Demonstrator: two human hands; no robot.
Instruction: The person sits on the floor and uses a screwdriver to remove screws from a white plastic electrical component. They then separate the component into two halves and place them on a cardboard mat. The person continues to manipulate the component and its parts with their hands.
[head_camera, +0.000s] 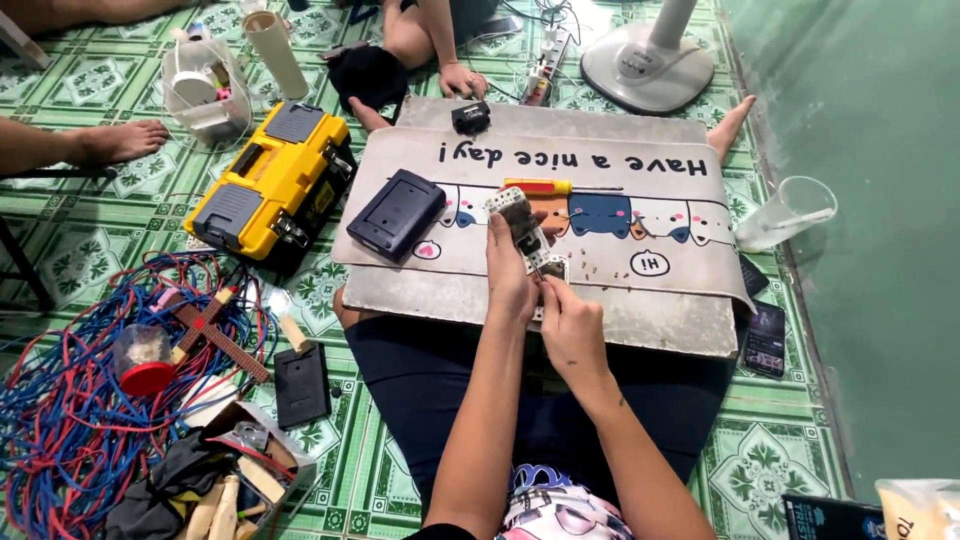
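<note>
My left hand (511, 278) grips a small white and grey electrical part (518, 217) and holds it upright over the printed mat (660, 235). My right hand (570, 325) is closed right beside it, pinching the lower end of the same part at a small white piece (552, 266). A dark blue plastic cover (397, 212) lies on the mat to the left. A screwdriver with a yellow and red handle (540, 186) rests on the mat behind my hands. Tiny screws are scattered on the mat near my right hand.
A yellow toolbox (270, 185) sits on the tiled floor at left, with a tangle of red and blue wires (70, 400) nearer me. Another person's hand (463, 80) and feet show at the top. A fan base (645, 65), a clear cup (790, 212) and a phone (766, 338) stand to the right.
</note>
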